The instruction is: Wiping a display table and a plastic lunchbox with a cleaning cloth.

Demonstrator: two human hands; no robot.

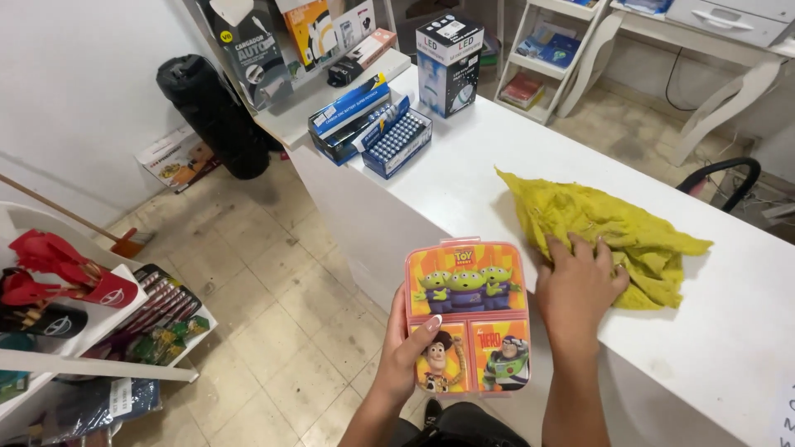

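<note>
Clearly, the white counter [464,186] is the landmark of this scene, so every place is told from it. Far to the left of the counter, a low white shelf [99,310] carries red utensils [50,265], and a black rolled bag [211,112] stands against the wall. At the counter's far left corner lie blue boxes of batteries [373,128], and behind them stands a boxed lamp [450,66].

Just in front of the counter's near edge, over the tiled floor, the left hand [410,352] holds a pink lunch box [468,314] with cartoon pictures on its lid. The thumb presses on the lid and the other fingers go behind it, so the grip is closed around the left side. The lid looks shut.

On top of the counter, near its front edge, the right hand [580,290] lies flat with fingers spread on a crumpled yellow cloth [604,223]. It touches the cloth and does not yet grasp it.

As I judge it, the box is lifted but the cloth has not met it, so any wiping is not yet begun.
</note>
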